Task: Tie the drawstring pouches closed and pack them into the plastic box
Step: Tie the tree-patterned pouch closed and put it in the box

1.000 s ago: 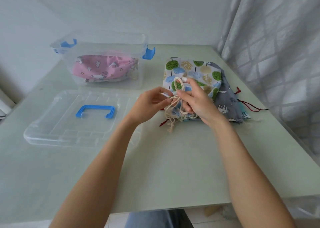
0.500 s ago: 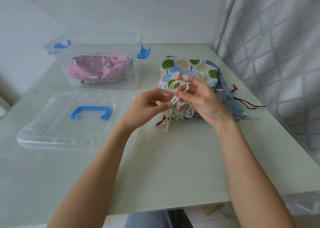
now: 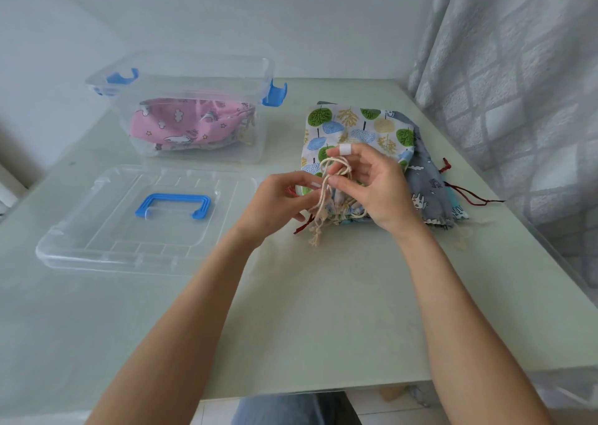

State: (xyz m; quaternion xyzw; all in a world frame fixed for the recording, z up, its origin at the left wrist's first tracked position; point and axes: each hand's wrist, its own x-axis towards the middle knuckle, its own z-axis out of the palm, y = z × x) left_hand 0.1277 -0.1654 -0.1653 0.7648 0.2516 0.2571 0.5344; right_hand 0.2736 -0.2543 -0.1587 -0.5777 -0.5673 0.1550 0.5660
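A tree-print drawstring pouch (image 3: pixel 356 127) lies on top of a grey pouch (image 3: pixel 427 185) at the right of the table. Its cream drawstring (image 3: pixel 326 182) is looped over the fingers of my right hand (image 3: pixel 372 185), which holds it above the gathered mouth. My left hand (image 3: pixel 278 201) pinches the same cord just left of the loop. The knotted cord ends hang down to the table. A clear plastic box (image 3: pixel 181 78) with blue latches stands at the back left, with a pink pouch (image 3: pixel 187 127) inside.
The box's clear lid (image 3: pixel 97 240) with a blue handle lies flat at the left front. Dark red cords (image 3: pixel 466 195) trail from the lower pouches toward the right edge. A grey curtain (image 3: pixel 517 85) hangs close along the right side.
My right hand has opened its fingers and lifted the cord loop higher. My left hand has shifted slightly along the cord. The pouches and box stayed put.
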